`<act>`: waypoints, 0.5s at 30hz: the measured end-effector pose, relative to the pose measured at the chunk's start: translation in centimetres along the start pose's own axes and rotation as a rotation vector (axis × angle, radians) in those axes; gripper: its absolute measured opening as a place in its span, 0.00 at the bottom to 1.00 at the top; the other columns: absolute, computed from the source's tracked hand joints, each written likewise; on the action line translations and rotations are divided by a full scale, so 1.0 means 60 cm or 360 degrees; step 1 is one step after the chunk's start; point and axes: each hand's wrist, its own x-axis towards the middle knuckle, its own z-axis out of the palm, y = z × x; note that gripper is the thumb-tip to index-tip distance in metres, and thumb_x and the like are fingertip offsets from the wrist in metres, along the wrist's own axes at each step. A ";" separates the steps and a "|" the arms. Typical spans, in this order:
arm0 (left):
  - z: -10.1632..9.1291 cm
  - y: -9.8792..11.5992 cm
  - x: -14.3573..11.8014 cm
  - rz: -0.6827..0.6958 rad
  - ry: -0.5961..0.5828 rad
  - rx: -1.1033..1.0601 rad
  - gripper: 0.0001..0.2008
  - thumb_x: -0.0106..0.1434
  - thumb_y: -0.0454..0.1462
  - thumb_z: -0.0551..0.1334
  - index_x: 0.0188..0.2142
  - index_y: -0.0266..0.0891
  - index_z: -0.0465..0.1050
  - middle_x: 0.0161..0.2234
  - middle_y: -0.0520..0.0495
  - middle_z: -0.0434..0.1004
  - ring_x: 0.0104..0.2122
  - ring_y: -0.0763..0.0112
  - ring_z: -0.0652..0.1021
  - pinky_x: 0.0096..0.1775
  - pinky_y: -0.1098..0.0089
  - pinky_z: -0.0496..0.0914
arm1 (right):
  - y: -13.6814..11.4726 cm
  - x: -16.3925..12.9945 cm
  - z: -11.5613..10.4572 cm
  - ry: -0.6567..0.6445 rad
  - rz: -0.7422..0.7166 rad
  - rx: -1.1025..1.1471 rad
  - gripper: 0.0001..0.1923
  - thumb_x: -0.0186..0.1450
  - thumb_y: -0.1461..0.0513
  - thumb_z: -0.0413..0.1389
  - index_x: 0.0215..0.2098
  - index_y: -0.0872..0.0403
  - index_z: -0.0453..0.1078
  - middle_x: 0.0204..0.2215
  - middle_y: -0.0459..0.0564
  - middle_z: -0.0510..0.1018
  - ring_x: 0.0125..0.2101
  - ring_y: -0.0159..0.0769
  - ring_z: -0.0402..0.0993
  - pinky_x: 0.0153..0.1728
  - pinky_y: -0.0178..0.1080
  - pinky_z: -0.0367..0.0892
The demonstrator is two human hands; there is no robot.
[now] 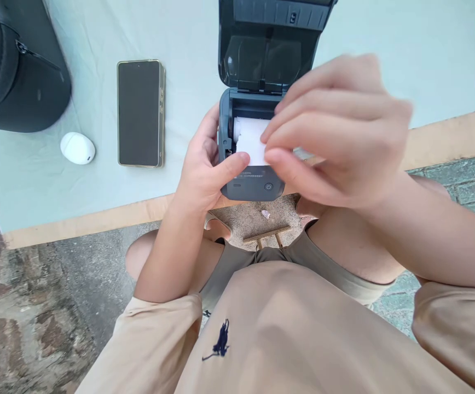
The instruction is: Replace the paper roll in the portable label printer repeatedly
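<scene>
A dark grey portable label printer [250, 183] is held near the table's front edge, its lid [268, 52] swung up and back. My left hand [207, 164] grips the printer by its left side, with the thumb reaching over onto the paper. Inside the bay lies a white paper roll [252, 137], with its loose end toward me. Slightly blurred, my right hand [336, 131] has its thumb and fingertips closed together at the right side of the paper. That hand hides the right part of the bay.
On the pale cloth-covered table [188, 71] lie a smartphone [139, 112] and a white oval case [77, 148]. A black zippered bag [24, 71] stands at the far left. A small white scrap [265, 214] is on the ground below the table edge.
</scene>
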 end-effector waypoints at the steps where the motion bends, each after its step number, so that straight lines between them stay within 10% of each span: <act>1: 0.000 -0.003 -0.001 0.0002 -0.0002 -0.0004 0.36 0.51 0.46 0.76 0.59 0.48 0.72 0.45 0.48 0.81 0.44 0.59 0.84 0.40 0.67 0.80 | 0.006 0.003 -0.007 0.0027 0.0072 -0.0022 0.10 0.70 0.58 0.51 0.35 0.53 0.71 0.36 0.42 0.81 0.41 0.30 0.78 0.46 0.40 0.68; 10: -0.004 0.003 -0.001 0.0064 -0.0101 0.0085 0.42 0.47 0.43 0.77 0.62 0.48 0.69 0.51 0.44 0.78 0.52 0.51 0.82 0.39 0.66 0.80 | -0.007 -0.003 0.010 0.0193 0.0134 -0.0224 0.07 0.67 0.55 0.57 0.39 0.50 0.69 0.41 0.42 0.79 0.45 0.37 0.76 0.47 0.44 0.63; 15: -0.001 0.011 -0.001 -0.0014 -0.0116 -0.0040 0.35 0.52 0.43 0.75 0.59 0.48 0.72 0.50 0.46 0.79 0.48 0.56 0.84 0.42 0.65 0.81 | -0.020 -0.007 0.009 -0.0248 0.0138 -0.0282 0.14 0.72 0.50 0.50 0.44 0.50 0.70 0.43 0.46 0.78 0.47 0.38 0.71 0.44 0.42 0.56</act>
